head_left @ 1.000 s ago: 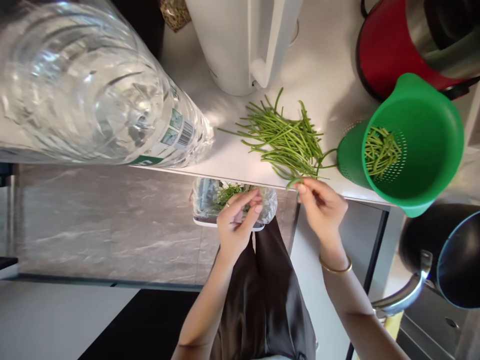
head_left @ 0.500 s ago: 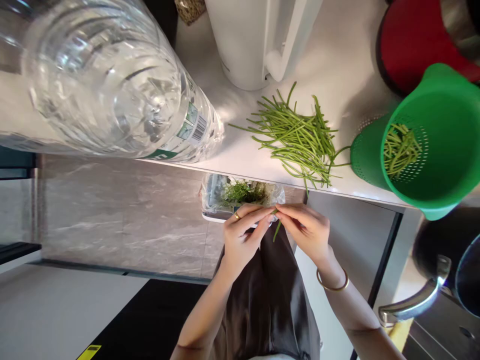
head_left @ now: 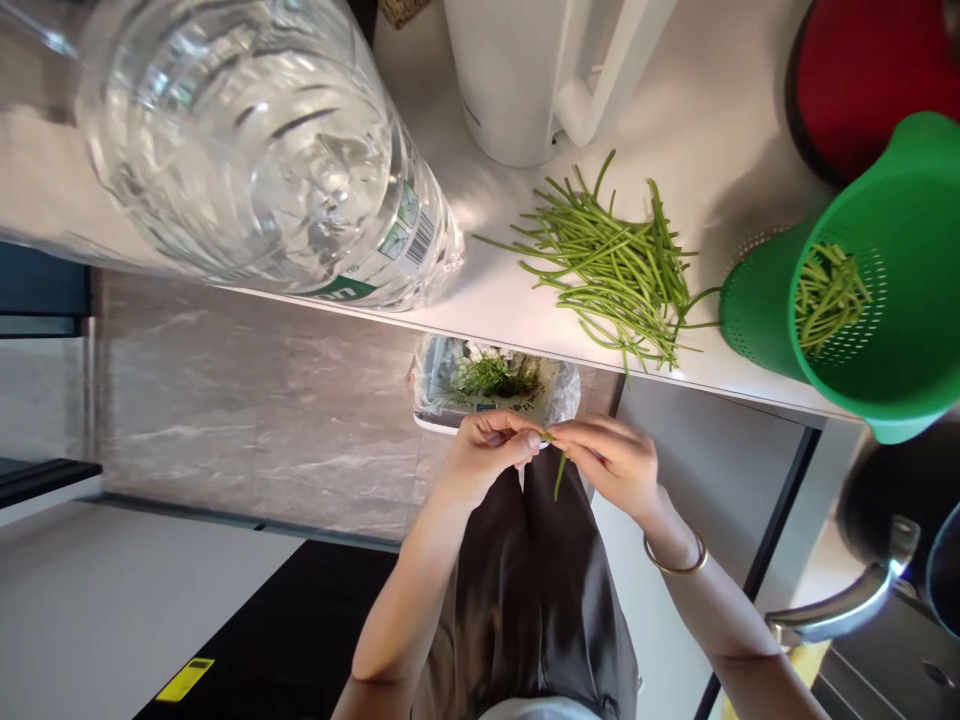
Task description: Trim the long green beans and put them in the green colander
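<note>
On the counter (head_left: 675, 110) a bare strip runs between the bottle (head_left: 255, 140) at left and the beans (head_left: 615, 270), closed far off by the kettle (head_left: 525, 80). The colander (head_left: 757, 310) stands just right of the beans, a red pot (head_left: 847, 90) beyond. Below the near edge the bin (head_left: 435, 385) sits just past the left hand (head_left: 487, 455) and right hand (head_left: 611, 465).

My left hand (head_left: 489, 452) and right hand (head_left: 611, 462) meet fingertip to fingertip, off the counter (head_left: 510, 310) and just beside its near edge. Both are closed in a pinch, thumbs pressed against forefingers, with the backs of the hands turned up to my camera. Both forearms are bare. The left rises steeply from below and the right comes in from the lower right corner.
</note>
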{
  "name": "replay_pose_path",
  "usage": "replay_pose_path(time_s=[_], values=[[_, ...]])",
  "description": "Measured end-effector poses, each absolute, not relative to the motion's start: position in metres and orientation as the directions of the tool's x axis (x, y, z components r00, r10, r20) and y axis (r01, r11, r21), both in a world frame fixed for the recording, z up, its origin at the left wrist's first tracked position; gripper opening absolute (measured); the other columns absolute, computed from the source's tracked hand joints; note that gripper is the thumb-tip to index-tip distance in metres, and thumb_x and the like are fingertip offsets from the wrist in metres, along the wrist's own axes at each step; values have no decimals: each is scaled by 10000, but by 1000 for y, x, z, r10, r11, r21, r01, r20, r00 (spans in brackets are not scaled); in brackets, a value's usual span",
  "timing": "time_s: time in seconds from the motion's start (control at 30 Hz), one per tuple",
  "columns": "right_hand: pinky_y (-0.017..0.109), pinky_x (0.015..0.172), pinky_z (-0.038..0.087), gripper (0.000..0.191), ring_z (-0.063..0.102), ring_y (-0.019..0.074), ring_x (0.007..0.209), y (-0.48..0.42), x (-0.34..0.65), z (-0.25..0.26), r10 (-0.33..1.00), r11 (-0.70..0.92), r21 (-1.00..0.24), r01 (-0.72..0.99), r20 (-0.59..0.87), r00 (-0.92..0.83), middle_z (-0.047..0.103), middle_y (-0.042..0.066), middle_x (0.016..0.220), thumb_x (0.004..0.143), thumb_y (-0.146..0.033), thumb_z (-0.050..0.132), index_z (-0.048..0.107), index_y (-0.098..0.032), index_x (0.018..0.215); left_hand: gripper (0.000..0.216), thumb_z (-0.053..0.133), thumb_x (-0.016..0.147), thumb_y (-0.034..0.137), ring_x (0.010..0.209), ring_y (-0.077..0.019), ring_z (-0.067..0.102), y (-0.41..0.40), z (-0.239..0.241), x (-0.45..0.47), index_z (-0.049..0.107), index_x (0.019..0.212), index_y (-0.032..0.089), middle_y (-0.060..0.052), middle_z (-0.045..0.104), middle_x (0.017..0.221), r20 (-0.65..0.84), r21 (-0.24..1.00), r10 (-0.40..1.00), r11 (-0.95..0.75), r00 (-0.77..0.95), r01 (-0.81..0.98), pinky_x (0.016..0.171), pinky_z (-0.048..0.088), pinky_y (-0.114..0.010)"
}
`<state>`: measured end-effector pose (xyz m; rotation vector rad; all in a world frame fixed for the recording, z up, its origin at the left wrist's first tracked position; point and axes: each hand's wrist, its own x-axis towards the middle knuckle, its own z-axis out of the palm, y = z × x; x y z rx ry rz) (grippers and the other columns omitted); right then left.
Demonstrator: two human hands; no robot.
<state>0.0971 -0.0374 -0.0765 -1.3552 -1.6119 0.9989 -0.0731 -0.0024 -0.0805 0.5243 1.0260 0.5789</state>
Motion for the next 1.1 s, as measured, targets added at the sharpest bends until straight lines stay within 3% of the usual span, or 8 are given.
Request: replay_pose_path(time_s=[0.1,0.2,0.3,0.47,0.57,0.8,0.9,1.1], values=[[231,500,519,160,603,104,524,-40,87,-79,990,-112,-983,147,-98,100,694,2,786,806,-144,609,674,-247,910,213,714,682,338,457,-64,446,-3,-86,-70,692,707,128,3,575,528,-641,636,646,749,414,-185,482,354,-210],[197,432,456,76,520,57,433,-36,86,-86,876,-215,-961,-176,-269,401,683,-19,761,815,-191,602,643,-233,862,211,693,691,338,470,-67,446,-5,-92,-73,679,716,129,12,555,528,-668,695,680,715,302,-72,484,349,-201],[149,416,409,30,478,23,436,-26,104,-92,710,-122,-929,-349,-327,624,646,-36,737,798,-221,621,600,-205,811,192,651,714,328,505,-75,463,-5,-103,-87,664,728,138,14,566,563,-648,761,743,634,168,136,500,359,-193],[123,429,412,70,501,19,451,-19,146,-94,563,65,-962,-267,-186,806,627,-49,704,797,-218,619,553,-199,806,166,579,740,284,578,-102,541,-3,-130,-118,655,803,151,-2,625,649,-537,703,839,504,-90,502,568,409,-200],[158,433,450,74,563,59,472,-26,150,-93,627,16,-982,-190,-139,767,655,-40,689,812,-207,607,564,-228,868,164,574,747,296,608,-120,574,-2,-144,-124,653,792,159,-13,644,672,-517,649,850,467,-102,600,614,441,-221],[323,649,588,152,691,166,678,-51,109,-105,860,-338,-941,11,-304,409,730,10,826,761,-221,675,667,-222,913,191,488,810,157,651,-100,555,-9,-133,-89,665,875,184,-40,633,876,-345,768,937,248,55,591,637,439,-225],[332,776,574,126,694,181,810,-55,97,-112,931,-294,-937,189,-236,278,733,23,900,748,-201,685,709,-235,867,183,511,833,208,662,-101,553,-17,-110,-70,663,932,183,-42,629,884,-347,833,935,269,78,484,610,429,-214],[333,829,565,226,682,178,886,-57,94,-117,995,-91,-934,346,-70,74,722,14,964,785,-157,640,709,-288,956,233,573,814,343,629,-120,558,-24,-84,-58,678,727,153,-21,644,690,-553,827,821,522,143,209,566,411,-217]])
